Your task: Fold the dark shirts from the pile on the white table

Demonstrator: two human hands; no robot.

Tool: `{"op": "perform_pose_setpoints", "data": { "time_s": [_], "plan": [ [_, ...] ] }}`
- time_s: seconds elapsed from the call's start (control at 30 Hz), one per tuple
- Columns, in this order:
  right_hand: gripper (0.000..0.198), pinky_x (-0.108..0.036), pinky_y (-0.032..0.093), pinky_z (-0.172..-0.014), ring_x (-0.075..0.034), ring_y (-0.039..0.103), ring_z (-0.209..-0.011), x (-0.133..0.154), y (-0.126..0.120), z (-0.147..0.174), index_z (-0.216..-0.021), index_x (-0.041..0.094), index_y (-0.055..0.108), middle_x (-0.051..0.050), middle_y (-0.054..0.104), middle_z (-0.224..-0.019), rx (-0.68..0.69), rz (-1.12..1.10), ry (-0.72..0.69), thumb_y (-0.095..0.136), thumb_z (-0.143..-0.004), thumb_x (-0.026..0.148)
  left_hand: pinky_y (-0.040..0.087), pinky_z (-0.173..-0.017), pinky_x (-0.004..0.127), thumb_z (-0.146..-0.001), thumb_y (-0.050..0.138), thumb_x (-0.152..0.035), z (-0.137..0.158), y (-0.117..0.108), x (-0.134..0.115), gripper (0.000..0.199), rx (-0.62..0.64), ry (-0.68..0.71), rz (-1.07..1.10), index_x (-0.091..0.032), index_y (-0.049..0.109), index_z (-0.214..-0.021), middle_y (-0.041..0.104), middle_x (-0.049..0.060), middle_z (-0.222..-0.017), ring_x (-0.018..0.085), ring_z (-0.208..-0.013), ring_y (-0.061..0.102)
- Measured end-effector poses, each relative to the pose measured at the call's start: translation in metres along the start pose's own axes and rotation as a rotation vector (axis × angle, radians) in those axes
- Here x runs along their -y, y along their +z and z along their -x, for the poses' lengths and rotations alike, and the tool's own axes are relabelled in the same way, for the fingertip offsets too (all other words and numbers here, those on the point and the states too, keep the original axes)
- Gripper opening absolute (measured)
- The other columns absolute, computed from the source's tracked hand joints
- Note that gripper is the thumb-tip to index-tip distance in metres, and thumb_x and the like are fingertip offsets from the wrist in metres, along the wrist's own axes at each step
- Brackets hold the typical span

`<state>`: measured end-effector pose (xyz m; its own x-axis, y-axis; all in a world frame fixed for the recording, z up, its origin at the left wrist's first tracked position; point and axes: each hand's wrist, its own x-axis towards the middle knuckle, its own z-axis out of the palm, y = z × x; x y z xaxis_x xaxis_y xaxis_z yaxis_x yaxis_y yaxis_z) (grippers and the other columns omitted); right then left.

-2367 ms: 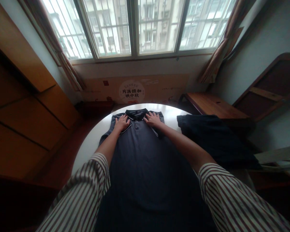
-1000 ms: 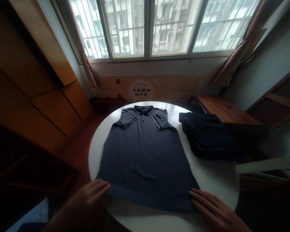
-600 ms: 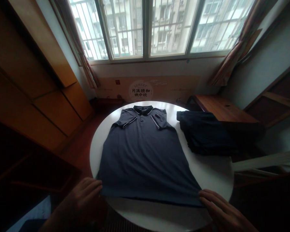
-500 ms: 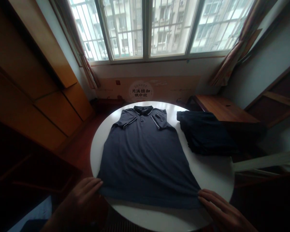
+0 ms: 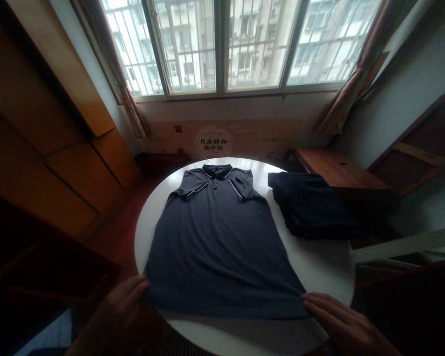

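A dark grey polo shirt (image 5: 218, 242) lies spread front side up, its black collar toward the window and both short sleeves folded in over the chest. Its hem runs along the near side of the round white table (image 5: 337, 262). My left hand (image 5: 124, 301) pinches the hem's left corner, which hangs just past the table edge. At the right corner of the hem, my right hand (image 5: 341, 316) has its fingers closed on the cloth. Dark folded clothes (image 5: 311, 205) sit on the table to the right of the shirt.
Beyond the table's right side stands a wooden bench-like table (image 5: 341, 168). A pale bar (image 5: 404, 244) reaches toward the table's right edge. Wooden cabinets (image 5: 77, 173) line the left, and a barred window (image 5: 222, 44) is at the back.
The view has shifted slightly, so everything sits a little further left. My left hand has drawn the hem corner slightly outward to the left; both hands keep hold of the shirt.
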<state>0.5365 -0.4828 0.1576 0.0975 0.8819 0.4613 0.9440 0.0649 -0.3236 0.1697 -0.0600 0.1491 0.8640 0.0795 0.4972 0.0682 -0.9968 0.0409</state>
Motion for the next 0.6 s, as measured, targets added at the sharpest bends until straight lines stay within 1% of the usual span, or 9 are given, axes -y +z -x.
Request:
{"op": "perform_pose_setpoints", "data": {
  "time_s": [0.1, 0.17, 0.23, 0.33, 0.37, 0.43, 0.5, 0.6],
  "plan": [
    [0.056, -0.023, 0.06, -0.086, -0.019, 0.072, -0.102, -0.002, -0.005, -0.002, -0.143, 0.033, 0.052, -0.004, 0.072, -0.118, -0.011, 0.008, -0.008, 0.052, -0.091, 0.011, 0.059, -0.086, 0.028, -0.087, 0.041, -0.004, 0.001, -0.005, 0.007, 0.041, 0.0, 0.005, 0.019, -0.023, 0.062, -0.117, 0.072, 0.007, -0.105, 0.018, -0.096, 0.07],
    [0.055, -0.023, 0.06, -0.086, -0.019, 0.071, -0.104, -0.003, -0.006, -0.003, -0.142, 0.034, 0.053, -0.004, 0.072, -0.119, -0.024, 0.001, 0.002, 0.052, -0.092, 0.011, 0.059, -0.087, 0.029, -0.086, 0.04, -0.004, -0.003, -0.011, 0.007, 0.045, -0.018, -0.03, 0.049, -0.026, 0.061, -0.12, 0.072, 0.005, -0.107, 0.018, -0.097, 0.07],
    [0.056, -0.026, 0.059, -0.088, -0.02, 0.068, -0.11, -0.004, -0.006, -0.003, -0.142, 0.034, 0.053, -0.004, 0.07, -0.123, -0.048, -0.024, 0.031, 0.051, -0.091, 0.009, 0.06, -0.083, 0.028, -0.086, 0.04, -0.005, -0.011, -0.016, 0.001, 0.044, -0.026, -0.099, 0.081, -0.027, 0.059, -0.12, 0.072, 0.004, -0.105, 0.018, -0.093, 0.071],
    [0.055, -0.029, 0.059, -0.09, -0.023, 0.065, -0.116, -0.005, -0.003, -0.005, -0.142, 0.033, 0.052, -0.006, 0.065, -0.131, -0.061, -0.084, 0.104, 0.05, -0.092, 0.009, 0.06, -0.073, 0.023, -0.087, 0.04, -0.008, -0.026, -0.019, -0.011, 0.041, 0.037, -0.178, 0.144, -0.025, 0.058, -0.118, 0.072, 0.004, -0.101, 0.017, -0.086, 0.071],
    [0.054, -0.029, 0.059, -0.089, -0.023, 0.065, -0.116, -0.005, -0.003, -0.005, -0.142, 0.033, 0.053, -0.007, 0.064, -0.133, -0.064, -0.101, 0.122, 0.05, -0.093, 0.011, 0.06, -0.072, 0.022, -0.086, 0.04, -0.007, -0.031, -0.02, -0.015, 0.038, 0.071, -0.177, 0.174, -0.025, 0.059, -0.115, 0.071, 0.004, -0.102, 0.017, -0.085, 0.071],
    [0.05, -0.027, 0.06, -0.087, -0.022, 0.067, -0.112, -0.007, -0.001, -0.007, -0.14, 0.033, 0.055, -0.007, 0.064, -0.134, -0.089, -0.114, 0.15, 0.049, -0.094, 0.013, 0.059, -0.074, 0.021, -0.086, 0.04, -0.006, -0.04, -0.02, -0.019, 0.033, 0.109, -0.124, 0.218, -0.024, 0.06, -0.105, 0.069, 0.005, -0.103, 0.016, -0.087, 0.069],
    [0.049, -0.025, 0.059, -0.087, -0.021, 0.069, -0.108, -0.009, -0.001, -0.007, -0.139, 0.034, 0.056, -0.006, 0.065, -0.131, -0.121, -0.118, 0.167, 0.048, -0.095, 0.013, 0.058, -0.077, 0.022, -0.086, 0.041, -0.006, -0.046, -0.02, -0.019, 0.029, 0.087, -0.057, 0.203, -0.022, 0.061, -0.098, 0.068, 0.007, -0.105, 0.016, -0.091, 0.068],
    [0.048, -0.024, 0.059, -0.087, -0.021, 0.07, -0.106, -0.011, -0.003, -0.008, -0.139, 0.032, 0.056, -0.006, 0.067, -0.128, -0.097, -0.152, 0.174, 0.048, -0.095, 0.013, 0.058, -0.081, 0.023, -0.089, 0.042, -0.007, -0.048, -0.021, -0.012, 0.026, 0.029, 0.003, 0.146, -0.019, 0.063, -0.096, 0.067, 0.008, -0.099, 0.017, -0.091, 0.067]
  ]
}}
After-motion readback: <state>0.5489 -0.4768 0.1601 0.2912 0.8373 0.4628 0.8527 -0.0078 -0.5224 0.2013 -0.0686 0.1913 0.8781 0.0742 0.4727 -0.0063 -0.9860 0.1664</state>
